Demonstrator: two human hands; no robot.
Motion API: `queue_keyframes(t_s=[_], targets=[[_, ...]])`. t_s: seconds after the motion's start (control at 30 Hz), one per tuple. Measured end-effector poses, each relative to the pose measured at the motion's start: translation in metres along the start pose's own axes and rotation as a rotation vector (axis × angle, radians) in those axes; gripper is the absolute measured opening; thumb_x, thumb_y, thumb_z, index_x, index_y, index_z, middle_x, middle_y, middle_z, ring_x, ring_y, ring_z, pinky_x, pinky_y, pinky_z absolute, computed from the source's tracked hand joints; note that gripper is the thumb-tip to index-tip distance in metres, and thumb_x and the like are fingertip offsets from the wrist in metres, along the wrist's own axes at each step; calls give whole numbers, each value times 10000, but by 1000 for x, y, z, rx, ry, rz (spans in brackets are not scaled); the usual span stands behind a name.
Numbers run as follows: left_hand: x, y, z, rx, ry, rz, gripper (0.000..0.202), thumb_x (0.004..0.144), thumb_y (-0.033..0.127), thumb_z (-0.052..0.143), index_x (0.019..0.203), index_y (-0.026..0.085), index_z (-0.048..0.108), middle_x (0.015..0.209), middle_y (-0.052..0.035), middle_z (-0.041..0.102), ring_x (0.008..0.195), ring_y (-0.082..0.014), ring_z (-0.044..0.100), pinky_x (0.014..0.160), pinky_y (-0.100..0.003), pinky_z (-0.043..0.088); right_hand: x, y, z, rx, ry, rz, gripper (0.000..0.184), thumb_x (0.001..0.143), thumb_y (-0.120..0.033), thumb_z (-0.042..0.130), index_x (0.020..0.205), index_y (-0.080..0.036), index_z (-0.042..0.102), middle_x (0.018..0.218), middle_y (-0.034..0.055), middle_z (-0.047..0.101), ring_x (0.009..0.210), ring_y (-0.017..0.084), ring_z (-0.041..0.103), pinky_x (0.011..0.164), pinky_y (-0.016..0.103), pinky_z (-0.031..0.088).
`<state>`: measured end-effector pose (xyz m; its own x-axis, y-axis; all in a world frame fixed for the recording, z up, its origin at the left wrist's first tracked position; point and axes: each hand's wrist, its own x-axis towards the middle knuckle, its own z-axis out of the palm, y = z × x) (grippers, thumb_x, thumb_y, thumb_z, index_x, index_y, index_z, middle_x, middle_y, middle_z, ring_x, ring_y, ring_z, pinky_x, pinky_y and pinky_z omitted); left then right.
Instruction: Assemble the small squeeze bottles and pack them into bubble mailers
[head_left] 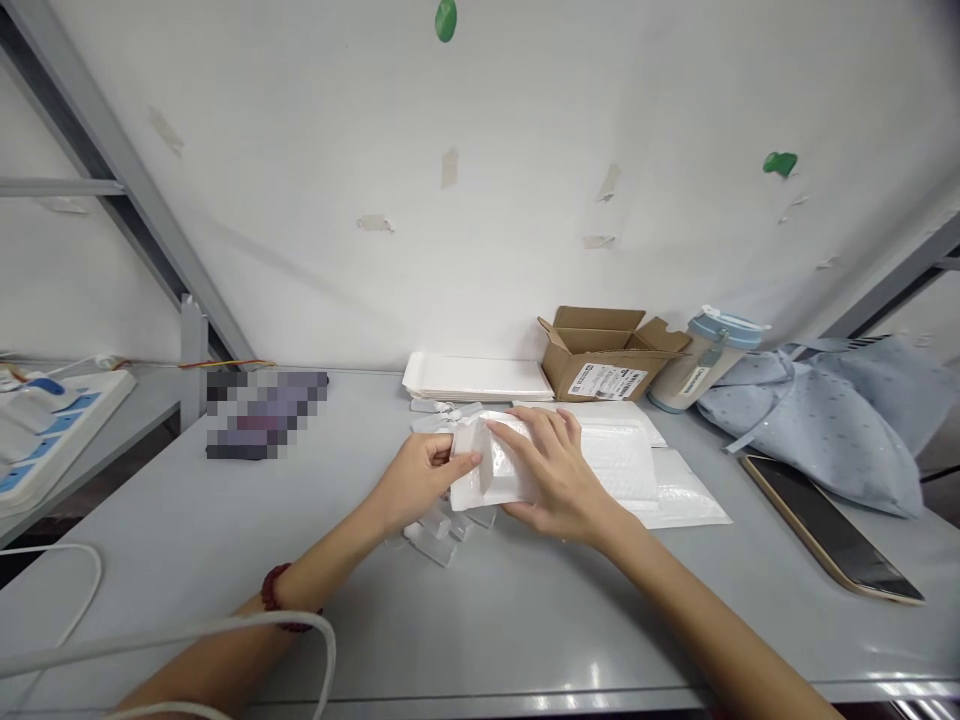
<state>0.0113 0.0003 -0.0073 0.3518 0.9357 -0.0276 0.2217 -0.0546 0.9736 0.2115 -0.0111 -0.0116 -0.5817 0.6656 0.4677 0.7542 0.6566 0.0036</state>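
Note:
A white padded envelope is held between both hands above the middle of the table. My left hand pinches its left end, thumb on top. Across its right part lies my right hand, thumb below and fingers over the upper side, gripping it. Several more white padded envelopes lie flat to the right, partly under my right hand. Small clear plastic pieces are scattered beneath and behind the held envelope; their kind is hard to make out.
Against the wall are a stack of white envelopes, an open cardboard box and a tumbler. A blue cloth bag and a phone lie at right. A power strip and a white cable are at left.

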Motion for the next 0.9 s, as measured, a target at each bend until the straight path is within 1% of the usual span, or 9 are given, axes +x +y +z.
queue_keyframes(t_s=[0.07, 0.13, 0.27, 0.37, 0.43, 0.57, 0.7, 0.8, 0.9], targets=[[1, 0, -1, -5, 27, -10, 275, 747, 419, 596, 696, 149, 597, 592, 27, 527, 516, -97, 453, 447, -193, 335, -1, 0, 0, -25, 30, 0, 668, 721, -360, 589, 1320, -189, 349, 1260, 167, 399, 1165, 326, 345, 972, 537, 197], [2, 0, -2, -5, 42, -3, 289, 740, 426, 602, 666, 148, 585, 563, 40, 503, 492, -85, 427, 440, -190, 312, -2, -1, 1, -65, 68, -13, 637, 722, -322, 589, 1305, -178, 374, 1245, 173, 404, 1156, 329, 353, 965, 540, 210], [4, 0, -3, 0, 73, -32, 355, 748, 430, 592, 542, 154, 503, 450, 68, 414, 419, -63, 351, 422, -191, 261, -2, 0, 5, -155, 184, -70, 527, 730, -163, 555, 1244, -218, 456, 1211, 149, 444, 1135, 308, 388, 954, 527, 239], [6, -1, -7, 39, 102, -48, 390, 774, 423, 557, 500, 154, 488, 438, 55, 444, 408, -64, 356, 427, -197, 269, 0, 4, 6, -184, 287, -89, 454, 749, -61, 503, 1163, -246, 522, 1116, 111, 522, 1054, 256, 457, 917, 475, 288], [9, -1, -13, 76, 120, -45, 369, 787, 413, 534, 530, 149, 544, 473, 37, 498, 426, -71, 383, 442, -200, 291, 1, 8, 5, -190, 323, -66, 386, 763, -57, 503, 1105, -229, 554, 1057, 104, 560, 980, 237, 492, 868, 435, 320], [11, 3, -29, 172, 156, -67, 269, 763, 388, 553, 676, 147, 633, 641, -8, 631, 526, -106, 490, 500, -213, 361, 0, 22, -1, -166, 314, 58, 344, 761, -90, 537, 1081, -214, 566, 1036, 98, 579, 931, 229, 510, 818, 392, 326], [10, 7, -46, 353, 210, -7, 208, 739, 337, 566, 761, 156, 665, 735, -21, 667, 683, -158, 565, 651, -253, 413, -2, 34, -4, -122, 260, 186, 363, 760, -150, 563, 1117, -213, 550, 1073, 100, 557, 982, 248, 496, 837, 400, 315], [9, 8, -55, 449, 140, 2, 203, 737, 325, 553, 770, 166, 675, 785, -23, 674, 777, -186, 576, 711, -271, 410, -3, 37, -3, -106, 204, 226, 374, 770, -181, 563, 1141, -214, 532, 1095, 103, 542, 1007, 258, 481, 847, 408, 311], [8, 7, -60, 516, 40, -43, 213, 732, 333, 550, 777, 172, 682, 760, -18, 660, 767, -192, 570, 699, -277, 405, -2, 35, -2, -92, 145, 232, 386, 773, -202, 562, 1157, -215, 518, 1116, 111, 532, 1020, 270, 468, 839, 411, 314]])
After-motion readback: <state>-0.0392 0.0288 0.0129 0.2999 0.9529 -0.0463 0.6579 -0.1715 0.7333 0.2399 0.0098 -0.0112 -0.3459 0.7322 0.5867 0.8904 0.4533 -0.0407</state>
